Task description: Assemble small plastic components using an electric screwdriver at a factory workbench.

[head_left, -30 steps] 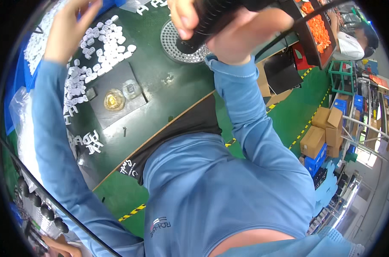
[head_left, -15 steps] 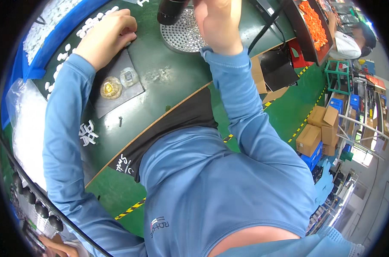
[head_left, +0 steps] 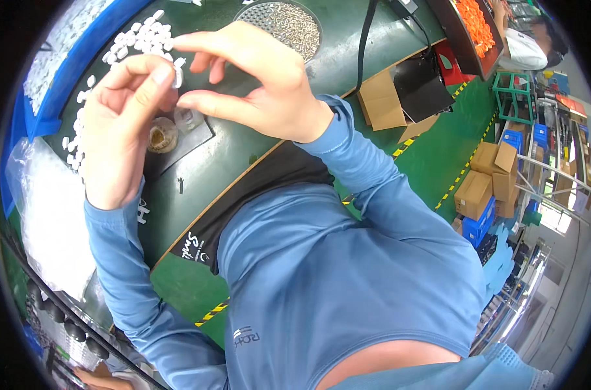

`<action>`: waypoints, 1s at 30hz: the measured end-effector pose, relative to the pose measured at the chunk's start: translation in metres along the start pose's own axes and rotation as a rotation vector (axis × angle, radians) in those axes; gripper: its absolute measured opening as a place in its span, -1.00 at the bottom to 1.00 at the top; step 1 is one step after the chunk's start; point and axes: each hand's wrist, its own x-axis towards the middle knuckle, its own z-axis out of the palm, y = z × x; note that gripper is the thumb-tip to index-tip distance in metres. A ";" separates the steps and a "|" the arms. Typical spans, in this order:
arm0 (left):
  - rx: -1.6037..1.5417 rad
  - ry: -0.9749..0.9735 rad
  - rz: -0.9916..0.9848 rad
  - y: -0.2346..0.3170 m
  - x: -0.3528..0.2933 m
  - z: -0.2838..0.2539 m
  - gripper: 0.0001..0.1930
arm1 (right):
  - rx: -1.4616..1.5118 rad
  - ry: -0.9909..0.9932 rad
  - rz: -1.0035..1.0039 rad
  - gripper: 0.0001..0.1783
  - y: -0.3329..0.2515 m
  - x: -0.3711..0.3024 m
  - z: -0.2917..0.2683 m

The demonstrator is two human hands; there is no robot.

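My left hand (head_left: 123, 123) is pinched on a small white plastic part (head_left: 177, 75), raised over the table; the fingers hide most of it. Facing it from the right, my right hand (head_left: 263, 81) is open, thumb and fingers apart with nothing between them. Beyond the hands lies a heap of small white plastic pieces (head_left: 142, 38), with more scattered to the left. Below the fingers, a round yellowish clear piece (head_left: 162, 136) and a smaller clear piece (head_left: 188, 119) rest on a grey plate (head_left: 194, 138), partly covered by my left hand.
At the far edge stands a round perforated metal tray (head_left: 256, 16) heaped with small screws (head_left: 295, 32). A blue bin (head_left: 67, 71) and a clear plastic bag (head_left: 51, 221) are on the left. To the right are a black cable (head_left: 363, 49), an open cardboard box (head_left: 381, 101) and a tray of orange parts (head_left: 474, 29).
My right hand has left the black cylindrical tool by the screw tray and come left, opening. My left hand has lifted off the table and turned, now showing the white part in its fingers.
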 end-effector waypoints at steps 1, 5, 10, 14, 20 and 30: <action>0.019 0.002 0.011 0.000 -0.003 0.004 -0.85 | 0.009 -0.025 -0.015 -0.44 -0.001 0.001 0.003; 0.048 0.003 0.006 -0.002 -0.012 -0.001 -0.87 | -0.042 0.011 -0.126 -0.57 0.002 0.000 0.014; 0.126 0.003 0.058 -0.006 -0.019 -0.001 -0.90 | -0.013 0.038 -0.053 -0.65 -0.003 -0.004 0.017; 0.215 -0.051 0.150 -0.007 -0.019 0.001 -0.90 | 0.014 -0.025 0.019 -0.70 -0.007 -0.004 0.016; 0.134 -0.092 0.083 -0.008 -0.023 -0.011 -0.91 | 0.313 -0.087 0.042 -0.63 -0.009 -0.004 0.017; 0.477 0.346 0.279 0.008 -0.034 -0.036 -0.77 | -0.065 -0.322 0.073 -0.69 0.000 -0.011 0.014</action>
